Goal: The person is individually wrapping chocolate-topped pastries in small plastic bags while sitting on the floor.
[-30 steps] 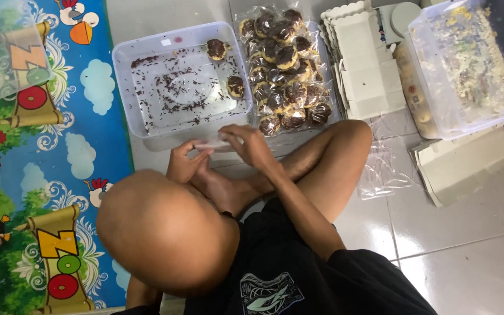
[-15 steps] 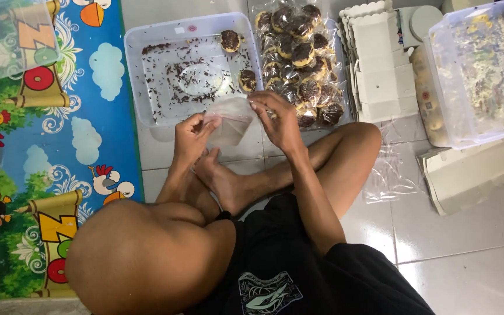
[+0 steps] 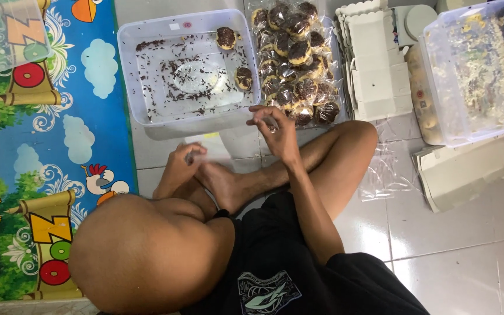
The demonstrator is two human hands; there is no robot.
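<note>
— Since the earlier frame, what has been shifted?

— Both hands have been drawn apart: the left hand has been lowered toward the foot, the right hand kept raised.

— How is each grip held?

— A small clear wrapper is pinched in the right fingers; the left is curled, whether on anything cannot be told.

— What is counted nearby?

— Two chocolate-coated cakes are left in the clear tub beyond the left hand; one bagged heap of wrapped cakes lies just beyond the right.

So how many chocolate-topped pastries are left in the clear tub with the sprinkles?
2. One pastry sits near the tub's far edge, the other pastry by its right wall. None seem hidden.
</note>
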